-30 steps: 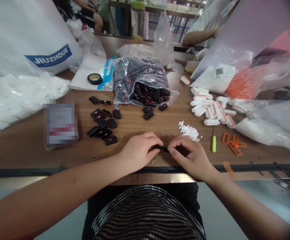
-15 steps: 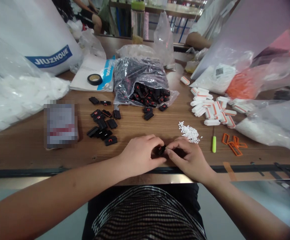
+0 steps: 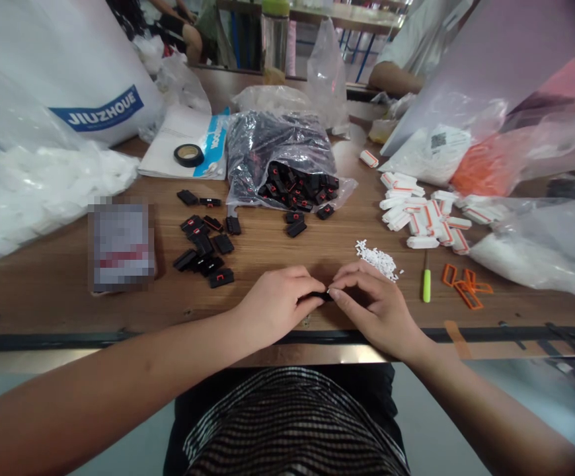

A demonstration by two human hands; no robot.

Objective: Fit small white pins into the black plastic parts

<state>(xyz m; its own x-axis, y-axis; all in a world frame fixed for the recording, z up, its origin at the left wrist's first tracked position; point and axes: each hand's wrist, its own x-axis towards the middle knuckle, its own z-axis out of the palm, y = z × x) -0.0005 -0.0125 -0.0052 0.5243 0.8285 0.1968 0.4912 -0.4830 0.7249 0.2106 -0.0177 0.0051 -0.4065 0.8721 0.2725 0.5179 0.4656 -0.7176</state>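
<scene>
My left hand (image 3: 283,299) is closed on a small black plastic part (image 3: 321,295), pinched between thumb and fingers just above the table's front edge. Most of that part is hidden by the fingers. My right hand (image 3: 374,301) meets it from the other side, thumb and forefinger pinching a tiny white piece (image 3: 330,290) against the part's end. Behind my right hand lies a heap of tiny white pieces (image 3: 377,260). To the left of my left hand are several loose black parts (image 3: 203,246), some with red inserts.
A clear bag of black parts (image 3: 282,142) lies mid-table. On the right are white parts with orange strips (image 3: 416,215), a green-handled screwdriver (image 3: 426,285) and orange frames (image 3: 467,294). Black tape (image 3: 189,155) rests on a booklet (image 3: 168,142). Large white bags flank both sides.
The black part has turned in my left hand and now shows as a thin edge. My left thumb and fingers have closed nearer together; my right hand stays beside it.
</scene>
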